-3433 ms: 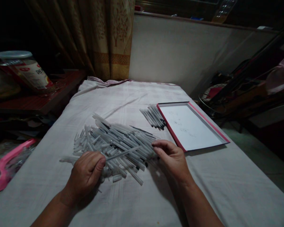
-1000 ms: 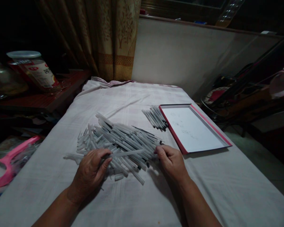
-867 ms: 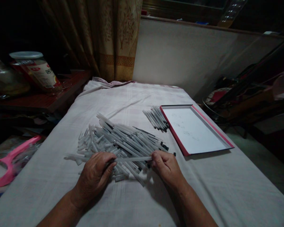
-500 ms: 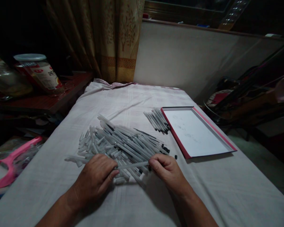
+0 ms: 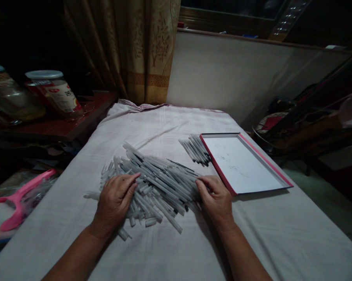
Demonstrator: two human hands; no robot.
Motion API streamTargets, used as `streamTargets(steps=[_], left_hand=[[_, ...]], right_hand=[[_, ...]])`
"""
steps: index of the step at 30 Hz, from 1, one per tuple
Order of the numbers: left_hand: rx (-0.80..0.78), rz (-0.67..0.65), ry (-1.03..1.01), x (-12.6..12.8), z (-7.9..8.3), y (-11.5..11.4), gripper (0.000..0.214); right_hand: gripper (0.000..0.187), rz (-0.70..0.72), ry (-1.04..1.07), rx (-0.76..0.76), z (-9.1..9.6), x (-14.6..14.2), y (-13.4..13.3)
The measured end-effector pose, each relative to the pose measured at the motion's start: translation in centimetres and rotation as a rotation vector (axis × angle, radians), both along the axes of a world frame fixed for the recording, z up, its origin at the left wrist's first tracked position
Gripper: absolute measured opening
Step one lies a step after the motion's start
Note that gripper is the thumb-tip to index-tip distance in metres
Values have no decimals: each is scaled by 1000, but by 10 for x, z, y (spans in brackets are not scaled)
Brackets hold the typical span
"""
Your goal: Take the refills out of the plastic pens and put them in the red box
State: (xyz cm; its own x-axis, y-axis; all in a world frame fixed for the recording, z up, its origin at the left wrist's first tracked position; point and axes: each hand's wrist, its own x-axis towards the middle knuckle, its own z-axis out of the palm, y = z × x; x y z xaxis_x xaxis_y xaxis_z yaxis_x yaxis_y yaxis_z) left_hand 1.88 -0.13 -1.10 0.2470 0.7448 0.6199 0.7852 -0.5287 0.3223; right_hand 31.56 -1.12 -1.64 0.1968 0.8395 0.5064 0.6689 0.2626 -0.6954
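A heap of translucent pen barrels (image 5: 161, 177) lies on the cloth between my hands, with clear caps (image 5: 150, 222) and short tube pieces among them. My left hand (image 5: 114, 199) is over the left side of the heap, its thumb and forefinger bent close together; anything in them is hidden. At the heap's right end, my right hand (image 5: 215, 197) has its thumb and forefinger pinched at the barrel ends. What it grips there is too small to make out. Small dark plugs show at some barrel ends. Beyond my right hand is a neat row of pens (image 5: 195, 150) with dark tips.
A shallow red-edged box lid (image 5: 249, 166) with a white inside lies on the right of the white checked cloth (image 5: 170, 257). Jars (image 5: 57, 93) stand on a dark red side table at left. A pink-handled object (image 5: 16, 199) sits below it. A curtain (image 5: 152, 50) hangs behind.
The barrel stretched between my hands is no longer there; where it lies now I cannot tell. Both hands have moved up and apart, the right one to the heap's right end.
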Motion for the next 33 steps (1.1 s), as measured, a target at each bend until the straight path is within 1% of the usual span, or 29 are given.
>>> streamTargets(steps=[3,6,9,12,14,17,19,22,23,25,29,33], left_hand=[[19,38,104,-3,-11,4,38],[7,50,177,-6,-18,6,45],[10,42,192,-8,-20,6,43],[1,67,171,-12,-22,5,41],[-7,75,135,-15,-22,5,39],[-8,56,71,-19,-22,5,37],[-15,50,35,-21,-22,6,35],[-28,78,-2,-24,-22,8,34],[-32,91,-6,-25,-22,9,34],[-35,109,-7,-28,-22,11,34],[-17,120,-16,-33,-21,12,32],[-19,115,-20,-33,-20,12,32]], right_hand=[[18,15,-112,-17,-2,-2,-1],[21,16,-152,-19,-4,-1,-1],[22,11,-131,-23,-3,4,1],[23,-4,-144,-67,4,15,11],[24,-44,-218,-136,12,24,23],[31,-148,-412,-302,28,32,45],[36,-193,-564,-429,37,33,60],[32,-208,-743,-614,46,26,78],[30,-210,-772,-655,47,23,82],[30,-215,-792,-692,49,17,89],[38,-227,-796,-718,52,11,102],[44,-241,-787,-796,53,11,121]])
